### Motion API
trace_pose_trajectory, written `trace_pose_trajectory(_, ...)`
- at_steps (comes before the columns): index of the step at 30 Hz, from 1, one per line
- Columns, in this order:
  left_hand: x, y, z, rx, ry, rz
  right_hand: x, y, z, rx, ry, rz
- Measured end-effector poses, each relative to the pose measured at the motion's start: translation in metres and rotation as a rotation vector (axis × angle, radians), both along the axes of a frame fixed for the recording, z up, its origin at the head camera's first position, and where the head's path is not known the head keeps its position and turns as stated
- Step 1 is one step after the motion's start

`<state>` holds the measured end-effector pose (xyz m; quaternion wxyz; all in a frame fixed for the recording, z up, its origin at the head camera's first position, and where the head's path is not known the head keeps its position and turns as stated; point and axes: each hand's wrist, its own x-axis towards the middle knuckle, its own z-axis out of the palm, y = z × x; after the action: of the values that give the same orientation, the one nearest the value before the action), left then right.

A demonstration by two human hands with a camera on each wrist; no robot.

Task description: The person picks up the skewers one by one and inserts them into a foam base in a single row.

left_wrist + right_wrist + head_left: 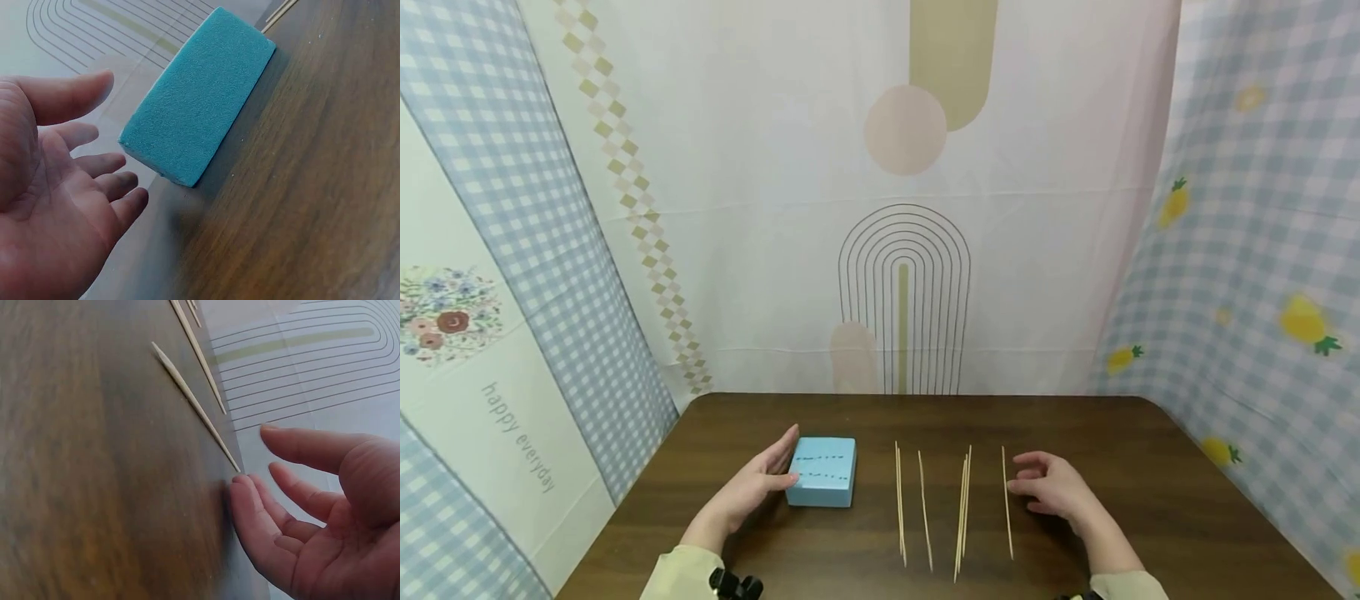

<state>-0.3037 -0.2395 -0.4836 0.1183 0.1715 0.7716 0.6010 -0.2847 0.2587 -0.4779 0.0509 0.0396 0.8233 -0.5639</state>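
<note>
Block: blue foam block (822, 472) is lain just beside the left hand (752, 487), grip spread apart.
Skewer: rightmost skewer (1007, 500) is lain just left of the right hand (1054, 487), grip loosely apart.

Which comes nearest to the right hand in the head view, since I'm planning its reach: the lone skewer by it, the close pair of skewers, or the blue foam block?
From the right hand:
1. Lone skewer, just left of its fingertips.
2. Close pair of skewers, further left, mid-table.
3. Blue foam block, farthest, by the left hand.
</note>
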Motion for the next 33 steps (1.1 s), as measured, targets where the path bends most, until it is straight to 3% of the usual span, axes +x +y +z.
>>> trace_pose_trajectory(5,0.002,0.000,0.003,-0.016,-0.025,-0.033,0.002,-0.004,0.001,-0.017,-0.024,0.002)
trace_pose_trajectory(9,0.002,0.003,0.002,-0.038,-0.001,-0.036,0.002,-0.006,-0.001,-0.018,0.001,-0.006)
trace_pose_trajectory(15,0.004,0.007,-0.002,-0.148,0.067,0.003,0.001,-0.015,-0.003,0.068,0.036,-0.054)
trace_pose_trajectory(24,0.008,0.009,-0.002,-0.175,0.080,-0.001,0.003,-0.018,-0.002,0.303,0.061,-0.041)
trace_pose_trajectory(33,0.012,0.012,0.001,-0.203,0.106,0.028,0.005,-0.021,0.000,0.323,0.065,-0.060)
